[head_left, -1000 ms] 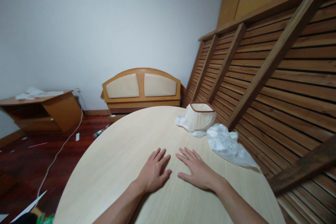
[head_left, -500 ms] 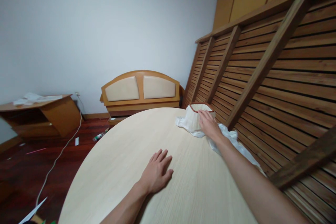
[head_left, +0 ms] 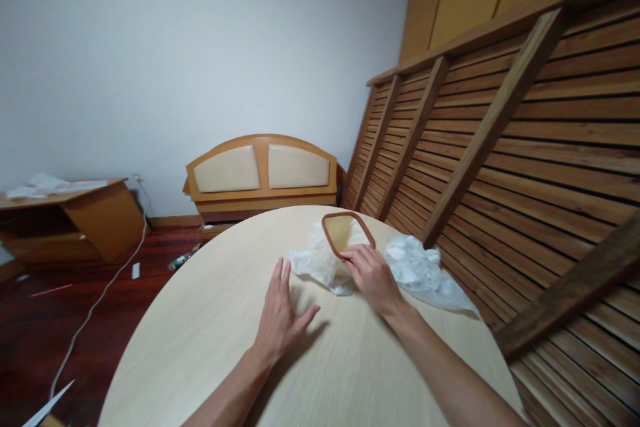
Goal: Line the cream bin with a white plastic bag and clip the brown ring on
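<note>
A small wastebasket (head_left: 341, 232) with a brown squarish rim leans toward me over the round pale table (head_left: 215, 320). White plastic bag film (head_left: 320, 265) hangs around its outside and spreads onto the tabletop. My right hand (head_left: 373, 277) is closed on the near edge of the rim, fingers over it and thumb hidden. To the left, my left hand (head_left: 283, 313) hovers just above the table, fingers stretched and thumb spread, holding nothing. It is apart from the basket and close to the bag's edge.
A crumpled white plastic bag (head_left: 417, 267) lies near the table's right edge. Slatted wooden panels (head_left: 475, 167) lean close on the right. Beyond the table stands a headboard (head_left: 263, 170); a desk (head_left: 75, 213) and a white cable (head_left: 100, 310) are at left.
My right hand has pulled the wastebasket left and nearer, tilting its opening toward me. The loose bag stays at right. My left hand has lifted off the table and turned on edge.
</note>
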`<act>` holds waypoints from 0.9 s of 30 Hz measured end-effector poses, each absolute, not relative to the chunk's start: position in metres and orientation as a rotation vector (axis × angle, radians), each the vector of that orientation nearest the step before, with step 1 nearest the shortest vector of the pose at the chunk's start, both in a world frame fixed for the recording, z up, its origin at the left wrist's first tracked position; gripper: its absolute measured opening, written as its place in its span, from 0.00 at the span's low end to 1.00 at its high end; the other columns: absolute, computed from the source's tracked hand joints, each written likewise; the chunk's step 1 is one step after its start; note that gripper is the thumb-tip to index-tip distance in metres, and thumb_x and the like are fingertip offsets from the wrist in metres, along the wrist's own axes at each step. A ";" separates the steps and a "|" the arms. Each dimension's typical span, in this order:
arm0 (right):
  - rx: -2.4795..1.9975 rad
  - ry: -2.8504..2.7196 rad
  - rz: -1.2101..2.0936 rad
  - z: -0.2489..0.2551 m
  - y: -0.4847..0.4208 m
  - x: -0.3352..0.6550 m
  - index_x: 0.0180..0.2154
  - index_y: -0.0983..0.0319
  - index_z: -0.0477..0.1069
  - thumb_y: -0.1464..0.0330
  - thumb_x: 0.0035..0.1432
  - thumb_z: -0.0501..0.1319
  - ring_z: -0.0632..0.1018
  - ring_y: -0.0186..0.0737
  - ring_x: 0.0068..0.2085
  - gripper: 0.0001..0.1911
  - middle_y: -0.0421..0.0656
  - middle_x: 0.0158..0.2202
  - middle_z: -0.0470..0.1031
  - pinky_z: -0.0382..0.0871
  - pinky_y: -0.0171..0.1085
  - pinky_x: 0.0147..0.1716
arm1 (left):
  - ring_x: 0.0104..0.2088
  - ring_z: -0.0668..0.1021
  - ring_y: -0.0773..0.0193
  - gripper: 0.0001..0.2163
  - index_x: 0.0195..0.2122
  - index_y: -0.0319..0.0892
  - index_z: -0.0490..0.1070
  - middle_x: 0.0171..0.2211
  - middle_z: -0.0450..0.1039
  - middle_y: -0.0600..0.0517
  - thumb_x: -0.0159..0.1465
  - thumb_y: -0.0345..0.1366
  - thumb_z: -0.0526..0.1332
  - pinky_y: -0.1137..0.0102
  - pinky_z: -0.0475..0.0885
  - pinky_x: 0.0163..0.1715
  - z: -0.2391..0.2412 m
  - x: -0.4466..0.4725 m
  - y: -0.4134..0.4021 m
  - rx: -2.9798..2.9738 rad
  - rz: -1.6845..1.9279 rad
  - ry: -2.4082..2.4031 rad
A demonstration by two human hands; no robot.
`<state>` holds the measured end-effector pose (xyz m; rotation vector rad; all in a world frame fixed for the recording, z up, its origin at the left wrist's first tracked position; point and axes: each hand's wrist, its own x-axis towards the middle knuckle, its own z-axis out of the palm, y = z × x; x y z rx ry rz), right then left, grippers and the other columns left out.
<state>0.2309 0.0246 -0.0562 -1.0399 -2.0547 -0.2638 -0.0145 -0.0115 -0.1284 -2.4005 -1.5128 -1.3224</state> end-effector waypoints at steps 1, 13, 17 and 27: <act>-0.969 -2.047 -0.210 -0.060 0.016 0.224 0.45 0.58 0.73 0.76 0.65 0.58 0.78 0.46 0.44 0.10 0.46 0.41 0.77 0.73 0.45 0.44 | 0.72 0.51 0.40 0.49 0.72 0.40 0.32 0.72 0.40 0.30 0.62 0.48 0.67 0.42 0.59 0.65 -0.126 -0.017 -0.012 -2.363 -1.322 -1.479; -0.630 -2.016 0.224 -0.076 -0.021 0.218 0.44 0.55 0.71 0.73 0.61 0.62 0.77 0.44 0.47 0.10 0.44 0.42 0.75 0.72 0.48 0.51 | 0.62 0.67 0.37 0.51 0.72 0.39 0.34 0.62 0.61 0.32 0.55 0.41 0.68 0.40 0.62 0.60 -0.123 -0.034 -0.002 -2.342 -1.232 -1.382; -0.716 -1.957 0.338 -0.080 -0.015 0.231 0.60 0.56 0.63 0.56 0.57 0.65 0.68 0.56 0.62 0.31 0.51 0.58 0.68 0.61 0.56 0.62 | 0.62 0.65 0.40 0.48 0.71 0.41 0.39 0.62 0.59 0.34 0.55 0.34 0.67 0.45 0.66 0.59 -0.116 -0.030 -0.005 -2.390 -1.232 -1.319; -0.916 -1.684 1.009 -0.089 -0.006 0.237 0.72 0.57 0.39 0.39 0.49 0.65 0.53 0.59 0.71 0.61 0.54 0.73 0.45 0.48 0.58 0.68 | 0.65 0.62 0.44 0.40 0.69 0.44 0.49 0.63 0.60 0.38 0.57 0.24 0.63 0.47 0.66 0.62 -0.118 -0.019 -0.009 -2.416 -1.081 -1.206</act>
